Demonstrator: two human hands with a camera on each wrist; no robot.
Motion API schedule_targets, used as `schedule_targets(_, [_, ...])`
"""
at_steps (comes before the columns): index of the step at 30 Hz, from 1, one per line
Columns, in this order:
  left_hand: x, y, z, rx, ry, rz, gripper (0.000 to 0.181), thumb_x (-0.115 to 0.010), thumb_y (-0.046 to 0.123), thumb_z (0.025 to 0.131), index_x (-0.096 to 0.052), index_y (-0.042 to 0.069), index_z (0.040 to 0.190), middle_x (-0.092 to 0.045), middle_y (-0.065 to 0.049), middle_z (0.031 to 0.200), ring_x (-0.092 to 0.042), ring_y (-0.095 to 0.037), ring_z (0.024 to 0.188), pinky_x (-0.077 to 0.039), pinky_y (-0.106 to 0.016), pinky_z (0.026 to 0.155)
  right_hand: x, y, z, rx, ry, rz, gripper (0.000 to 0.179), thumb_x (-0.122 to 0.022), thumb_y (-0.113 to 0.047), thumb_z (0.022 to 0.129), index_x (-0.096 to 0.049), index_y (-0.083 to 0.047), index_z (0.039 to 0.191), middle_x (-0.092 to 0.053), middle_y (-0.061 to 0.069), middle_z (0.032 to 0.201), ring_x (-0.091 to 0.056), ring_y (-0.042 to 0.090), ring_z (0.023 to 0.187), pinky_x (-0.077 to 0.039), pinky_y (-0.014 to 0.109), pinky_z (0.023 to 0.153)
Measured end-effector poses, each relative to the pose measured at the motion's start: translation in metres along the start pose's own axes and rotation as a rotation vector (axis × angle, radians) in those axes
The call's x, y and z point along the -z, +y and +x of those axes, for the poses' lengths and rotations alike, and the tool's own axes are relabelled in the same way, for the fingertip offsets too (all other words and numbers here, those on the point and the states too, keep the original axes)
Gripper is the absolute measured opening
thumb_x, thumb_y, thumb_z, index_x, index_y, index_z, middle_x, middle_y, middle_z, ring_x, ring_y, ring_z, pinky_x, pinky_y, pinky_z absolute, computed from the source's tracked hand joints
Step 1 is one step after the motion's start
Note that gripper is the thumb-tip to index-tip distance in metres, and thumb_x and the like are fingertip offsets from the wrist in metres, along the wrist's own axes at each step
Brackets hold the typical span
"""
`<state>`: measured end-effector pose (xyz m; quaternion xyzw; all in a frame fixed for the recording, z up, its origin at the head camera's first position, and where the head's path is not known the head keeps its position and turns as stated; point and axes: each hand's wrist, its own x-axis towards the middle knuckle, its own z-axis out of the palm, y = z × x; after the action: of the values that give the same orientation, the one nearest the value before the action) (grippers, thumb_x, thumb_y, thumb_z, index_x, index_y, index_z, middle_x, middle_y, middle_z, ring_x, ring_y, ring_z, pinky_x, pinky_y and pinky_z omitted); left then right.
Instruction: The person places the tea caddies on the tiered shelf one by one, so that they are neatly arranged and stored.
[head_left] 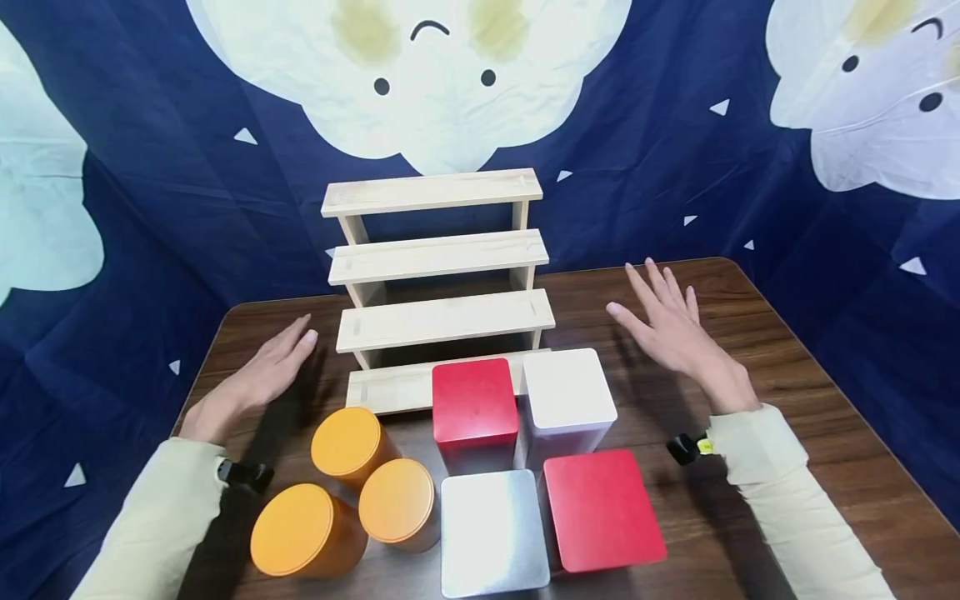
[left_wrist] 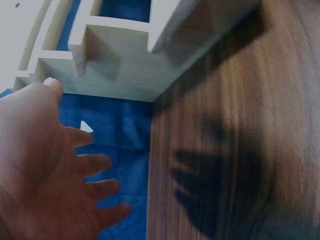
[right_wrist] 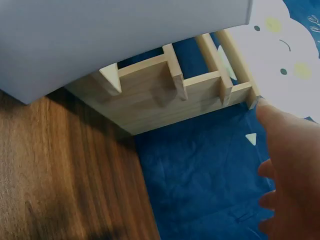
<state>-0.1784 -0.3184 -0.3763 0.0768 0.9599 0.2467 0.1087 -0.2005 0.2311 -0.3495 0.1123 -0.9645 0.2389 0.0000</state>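
In the head view, my left hand (head_left: 272, 367) hovers over the table left of a stepped wooden rack (head_left: 446, 321), fingers extended and holding nothing. My right hand (head_left: 667, 323) is on the rack's other side, its fingers straight and spread, also holding nothing. Several tins stand in front of the rack: orange round ones (head_left: 350, 442), a red square one (head_left: 475, 402) and a white square one (head_left: 570, 390). Nearer to me are a silver square tin (head_left: 493, 533) and a second red one (head_left: 603, 510). The white tin (right_wrist: 115, 40) blocks part of the rack in the right wrist view.
The dark wooden table (head_left: 757, 333) has a rounded far edge. Behind and beside it hangs a blue cloth (head_left: 637, 167) printed with white clouds and triangles. A small black device (head_left: 247, 477) sits at my left wrist, another (head_left: 684, 450) at my right.
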Motion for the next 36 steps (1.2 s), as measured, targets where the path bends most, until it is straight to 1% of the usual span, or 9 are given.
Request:
schedule_targets(4, [0.005, 0.004, -0.002, 0.013, -0.052, -0.093, 0.075, -0.019, 0.053, 0.102, -0.013, -0.003, 0.15, -0.014, -0.03, 0.154, -0.013, -0.049, 0.141, -0.015, -0.064, 0.11, 0.006, -0.005, -0.002, 0.085, 0.017, 0.112, 0.073, -0.044, -0.052, 0.097, -0.01, -0.021, 0.154, -0.003, 0.008, 0.161, 0.001, 0.03, 0.148, -0.002, 0.058, 0.115])
schedule_targets(6, [0.005, 0.004, -0.002, 0.004, -0.08, -0.131, 0.073, -0.023, 0.052, 0.102, -0.021, -0.005, 0.148, -0.028, -0.031, 0.149, -0.025, -0.048, 0.138, -0.023, -0.062, 0.108, 0.009, -0.009, -0.004, 0.124, 0.022, 0.16, 0.071, -0.047, -0.047, 0.097, -0.014, -0.02, 0.154, -0.01, 0.008, 0.16, -0.007, 0.028, 0.148, -0.01, 0.056, 0.115])
schedule_targets(11, [0.006, 0.003, 0.002, -0.065, -0.21, -0.326, 0.059, -0.034, 0.037, 0.104, -0.032, -0.011, 0.139, -0.052, -0.032, 0.129, -0.051, -0.044, 0.121, -0.045, -0.048, 0.098, 0.019, -0.02, -0.013, 0.179, 0.019, 0.251, 0.061, -0.048, -0.039, 0.099, -0.023, -0.023, 0.152, -0.029, 0.01, 0.155, -0.026, 0.03, 0.142, -0.023, 0.054, 0.112])
schedule_targets(15, [0.004, 0.001, 0.005, -0.057, -0.34, -0.489, 0.056, -0.041, 0.028, 0.103, -0.029, -0.014, 0.139, -0.051, -0.034, 0.128, -0.056, -0.04, 0.116, -0.05, -0.04, 0.094, 0.021, -0.027, -0.021, 0.24, -0.018, 0.324, 0.054, -0.049, -0.03, 0.1, -0.029, -0.021, 0.15, -0.039, 0.01, 0.149, -0.04, 0.03, 0.134, -0.033, 0.051, 0.107])
schedule_targets(20, [-0.01, 0.001, 0.006, -0.027, -0.438, -0.621, 0.057, -0.052, 0.017, 0.099, -0.027, -0.014, 0.139, -0.055, -0.025, 0.123, -0.061, -0.025, 0.108, -0.05, -0.039, 0.093, 0.014, -0.031, -0.031, 0.377, -0.111, 0.43, 0.052, -0.053, -0.015, 0.098, -0.034, -0.013, 0.147, -0.043, 0.011, 0.146, -0.046, 0.03, 0.13, -0.043, 0.028, 0.101])
schedule_targets(23, [-0.019, 0.003, 0.005, 0.017, -0.443, -0.685, 0.061, -0.058, 0.015, 0.095, -0.026, -0.013, 0.139, -0.057, -0.018, 0.116, -0.062, -0.017, 0.101, -0.052, -0.036, 0.091, 0.008, -0.034, -0.036, 0.419, -0.187, 0.537, 0.056, -0.057, -0.008, 0.095, -0.035, -0.011, 0.146, -0.043, 0.008, 0.146, -0.045, 0.03, 0.13, -0.044, 0.022, 0.099])
schedule_targets(26, [-0.024, 0.003, 0.006, 0.058, -0.421, -0.716, 0.06, -0.06, 0.016, 0.094, -0.029, -0.012, 0.137, -0.057, -0.012, 0.11, -0.062, -0.015, 0.096, -0.053, -0.034, 0.088, 0.005, -0.035, -0.041, 0.439, -0.237, 0.601, 0.061, -0.061, -0.003, 0.091, -0.035, -0.011, 0.146, -0.042, 0.004, 0.147, -0.044, 0.029, 0.132, -0.044, 0.024, 0.1])
schedule_targets(31, [-0.028, 0.004, 0.007, 0.109, -0.418, -0.748, 0.051, -0.061, 0.014, 0.093, -0.035, -0.009, 0.131, -0.056, -0.007, 0.103, -0.061, -0.013, 0.092, -0.054, -0.032, 0.085, 0.0, -0.034, -0.047, 0.466, -0.262, 0.603, 0.071, -0.069, -0.003, 0.084, -0.034, -0.011, 0.146, -0.04, 0.004, 0.148, -0.043, 0.028, 0.132, -0.039, 0.021, 0.103])
schedule_targets(36, [-0.03, 0.006, 0.008, 0.129, -0.426, -0.765, 0.043, -0.06, 0.012, 0.094, -0.038, -0.006, 0.126, -0.054, -0.006, 0.101, -0.061, -0.013, 0.088, -0.055, -0.031, 0.082, -0.005, -0.032, -0.053, 0.45, -0.306, 0.602, 0.079, -0.076, -0.01, 0.08, -0.033, -0.016, 0.147, -0.038, 0.004, 0.15, -0.038, 0.021, 0.135, -0.034, 0.02, 0.107])
